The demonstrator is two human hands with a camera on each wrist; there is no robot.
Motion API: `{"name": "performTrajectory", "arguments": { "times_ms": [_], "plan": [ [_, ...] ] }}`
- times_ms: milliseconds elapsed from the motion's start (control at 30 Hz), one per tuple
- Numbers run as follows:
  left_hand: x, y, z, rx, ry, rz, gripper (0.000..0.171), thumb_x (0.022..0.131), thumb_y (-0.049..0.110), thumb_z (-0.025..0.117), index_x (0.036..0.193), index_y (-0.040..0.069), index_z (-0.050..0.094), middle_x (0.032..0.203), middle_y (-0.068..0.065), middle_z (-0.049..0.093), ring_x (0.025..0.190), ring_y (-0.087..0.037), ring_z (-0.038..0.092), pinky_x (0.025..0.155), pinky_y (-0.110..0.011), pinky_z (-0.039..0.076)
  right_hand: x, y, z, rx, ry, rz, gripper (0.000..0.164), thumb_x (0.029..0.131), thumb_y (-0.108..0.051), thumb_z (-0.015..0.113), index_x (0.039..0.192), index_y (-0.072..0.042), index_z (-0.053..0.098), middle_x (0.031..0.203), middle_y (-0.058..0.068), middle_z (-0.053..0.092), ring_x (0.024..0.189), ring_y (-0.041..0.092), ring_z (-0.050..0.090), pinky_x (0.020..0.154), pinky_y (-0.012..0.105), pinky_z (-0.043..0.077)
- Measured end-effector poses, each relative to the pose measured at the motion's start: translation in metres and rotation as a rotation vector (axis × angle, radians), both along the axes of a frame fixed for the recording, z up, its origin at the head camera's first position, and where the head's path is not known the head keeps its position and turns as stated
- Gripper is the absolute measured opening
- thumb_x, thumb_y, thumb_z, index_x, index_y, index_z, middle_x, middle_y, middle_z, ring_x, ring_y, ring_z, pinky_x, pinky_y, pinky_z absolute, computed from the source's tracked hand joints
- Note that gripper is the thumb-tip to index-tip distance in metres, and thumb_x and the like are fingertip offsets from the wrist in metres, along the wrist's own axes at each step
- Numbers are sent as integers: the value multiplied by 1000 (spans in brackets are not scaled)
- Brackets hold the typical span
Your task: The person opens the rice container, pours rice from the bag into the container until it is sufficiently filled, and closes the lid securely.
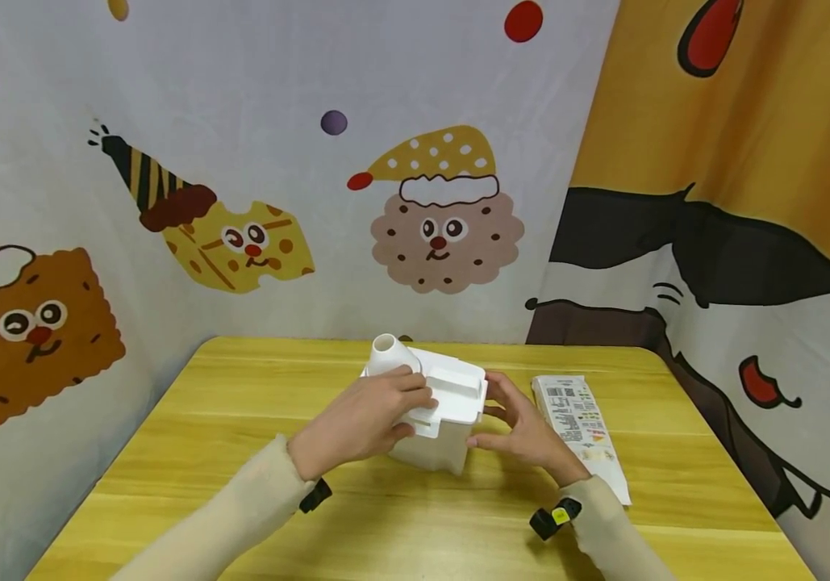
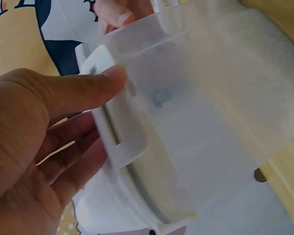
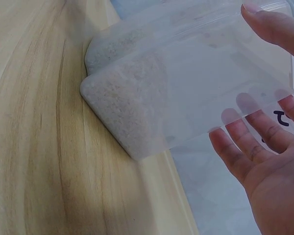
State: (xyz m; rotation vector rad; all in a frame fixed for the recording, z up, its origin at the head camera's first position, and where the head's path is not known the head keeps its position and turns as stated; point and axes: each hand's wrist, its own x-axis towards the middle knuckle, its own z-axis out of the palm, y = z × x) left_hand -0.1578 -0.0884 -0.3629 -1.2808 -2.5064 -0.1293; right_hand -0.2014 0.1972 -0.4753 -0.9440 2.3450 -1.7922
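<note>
A translucent plastic rice container (image 1: 432,452) stands on the table, with white grains that look like rice (image 3: 127,93) in its lower part. Its white lid (image 1: 454,387) has a round, open spout (image 1: 384,345). My left hand (image 1: 371,415) holds the lid's edge: the thumb presses the white side clip (image 2: 122,117), and the other fingers lie against the lid's top. At the container's right side is my right hand (image 1: 523,428), fingers spread and nearly straight, their tips touching the wall. The thumb of that hand lies along another side near the lid.
A flat white printed package (image 1: 581,428) lies to the right on the wooden table (image 1: 255,420). Behind the table hangs a cloth with cartoon figures (image 1: 451,242). Black bands with small devices (image 1: 548,520) sit on both wrists.
</note>
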Motion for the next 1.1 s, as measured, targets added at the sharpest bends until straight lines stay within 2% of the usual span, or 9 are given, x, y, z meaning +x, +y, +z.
{"name": "performTrajectory", "arguments": {
  "times_ms": [200, 700, 933, 1100],
  "plan": [
    [-4, 4, -7, 16, 68, 6, 40, 77, 18, 90, 113, 21, 74, 111, 8, 68, 104, -11, 62, 92, -28, 57, -1, 2, 0, 1, 21, -9, 89, 80, -3, 87, 153, -15, 38, 146, 13, 53, 130, 5, 55, 106, 32, 52],
    [-6, 3, -17, 131, 73, -13, 37, 72, 12, 92, 105, 20, 78, 104, 8, 73, 95, -12, 68, 85, -28, 59, 1, 3, -2, -2, -1, -6, 87, 81, -5, 86, 153, -17, 38, 148, 12, 52, 131, 6, 55, 107, 32, 51],
    [-4, 1, -16, 98, 126, -37, 36, 75, 15, 91, 108, 19, 79, 113, 4, 76, 106, -16, 71, 96, -31, 57, 1, 1, -1, -14, 10, 3, 87, 82, -2, 85, 153, -15, 37, 149, 12, 51, 132, 4, 54, 107, 33, 51],
    [-5, -1, -17, 105, 141, -61, 34, 75, 14, 91, 107, 17, 80, 111, 3, 77, 106, -16, 72, 99, -32, 56, 0, 1, -2, -13, 22, 11, 86, 83, -4, 84, 153, -14, 37, 149, 15, 51, 132, 5, 54, 107, 33, 51]
  ]
}}
